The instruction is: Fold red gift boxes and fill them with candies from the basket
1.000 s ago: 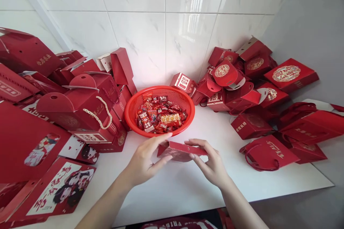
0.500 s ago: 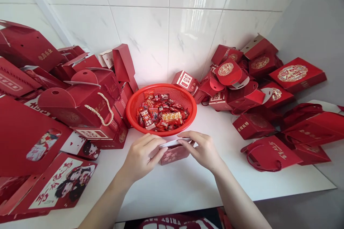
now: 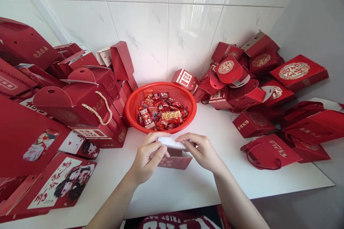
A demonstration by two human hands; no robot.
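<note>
Now both hands, left (image 3: 146, 159), right (image 3: 202, 152), small red box (image 3: 174, 157) (upright), long axis left-right

Left of the left hand (image 3: 146, 159), a flat red-and-white card with a cartoon couple (image 3: 57, 186) carries brush-style Chinese characters, too slanted to read surely. Beyond both hands, past the red basket, a small red box (image 3: 185, 78) shows the double-happiness sign 囍 on a white label. Far right of the right hand (image 3: 205, 152), gold round emblems and short gold lettering mark other boxes, unreadable.
</note>
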